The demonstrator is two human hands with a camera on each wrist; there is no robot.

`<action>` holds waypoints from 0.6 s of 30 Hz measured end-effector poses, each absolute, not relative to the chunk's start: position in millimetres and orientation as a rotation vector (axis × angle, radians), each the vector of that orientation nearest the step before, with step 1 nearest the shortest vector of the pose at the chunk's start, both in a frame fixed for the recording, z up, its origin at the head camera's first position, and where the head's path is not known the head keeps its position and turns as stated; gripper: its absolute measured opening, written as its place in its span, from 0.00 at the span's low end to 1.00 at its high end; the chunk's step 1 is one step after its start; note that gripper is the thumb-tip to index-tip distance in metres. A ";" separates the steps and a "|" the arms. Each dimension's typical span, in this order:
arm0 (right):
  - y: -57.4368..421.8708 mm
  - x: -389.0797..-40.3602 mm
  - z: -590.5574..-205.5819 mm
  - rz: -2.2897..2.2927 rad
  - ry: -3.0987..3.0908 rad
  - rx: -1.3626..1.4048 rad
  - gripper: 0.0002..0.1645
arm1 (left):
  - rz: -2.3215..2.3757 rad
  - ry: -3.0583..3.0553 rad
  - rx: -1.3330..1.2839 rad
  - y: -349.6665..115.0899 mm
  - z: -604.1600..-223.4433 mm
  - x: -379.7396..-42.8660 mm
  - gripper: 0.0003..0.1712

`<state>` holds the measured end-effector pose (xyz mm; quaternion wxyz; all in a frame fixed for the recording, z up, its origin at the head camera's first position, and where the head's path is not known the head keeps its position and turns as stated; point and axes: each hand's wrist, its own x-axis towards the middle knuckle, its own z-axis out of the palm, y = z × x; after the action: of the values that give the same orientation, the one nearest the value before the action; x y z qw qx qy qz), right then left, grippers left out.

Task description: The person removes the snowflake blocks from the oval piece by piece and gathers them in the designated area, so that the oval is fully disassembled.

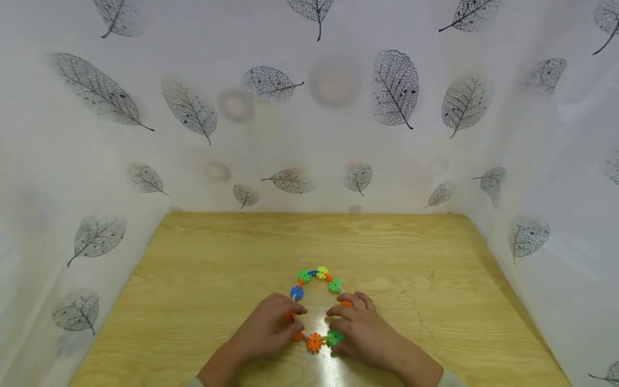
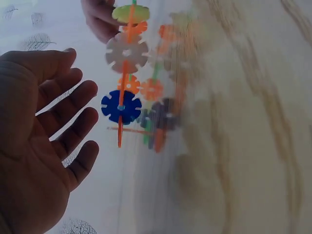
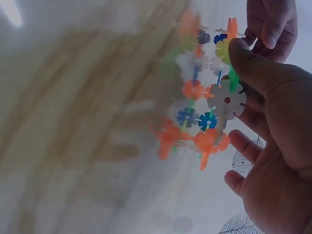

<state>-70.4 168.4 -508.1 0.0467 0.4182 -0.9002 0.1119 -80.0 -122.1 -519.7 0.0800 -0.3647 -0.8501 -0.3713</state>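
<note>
A ring of linked plastic snowflake discs (image 1: pixel 314 343) lies on the table between two hands, in orange, green, blue, yellow and white. My left hand (image 1: pixel 265 328) is at its left side, its fingers loosely bent. In the left wrist view those fingers are beside a blue disc (image 2: pixel 121 107), with nothing in their grasp. My right hand (image 1: pixel 365 328) spreads over the right side, fingers around a green disc (image 1: pixel 335 337) and near an orange disc (image 1: pixel 346 302). In the right wrist view the thumb overlaps the ring, close to a white disc (image 3: pixel 227 100); the index finger is mostly hidden.
The wooden table (image 1: pixel 217 252) extends around the ring on all sides. White sheeting with printed leaves (image 1: pixel 333 145) closes off the back and both sides. A bright reflection shows on the tabletop between the hands.
</note>
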 end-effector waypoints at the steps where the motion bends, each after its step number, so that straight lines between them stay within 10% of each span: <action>1: 168.0 -70.2 -507.1 0.350 -2.750 1.276 0.30 | -1.095 -2.538 -1.107 -120.3 -518.8 -79.7 0.15; 11: 171.5 -74.9 -479.6 0.881 -2.816 1.261 0.14 | -1.054 -2.572 -1.220 -109.0 -504.4 -75.9 0.33; 18: 173.9 -82.5 -463.1 1.104 -2.707 1.256 0.12 | -0.953 -2.396 -1.171 -99.7 -491.7 -81.6 0.19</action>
<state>-82.5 173.9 -463.1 -0.0200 0.3945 -0.8507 0.3469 -81.6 -99.7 -491.7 0.1543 -0.4084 -0.8360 -0.3325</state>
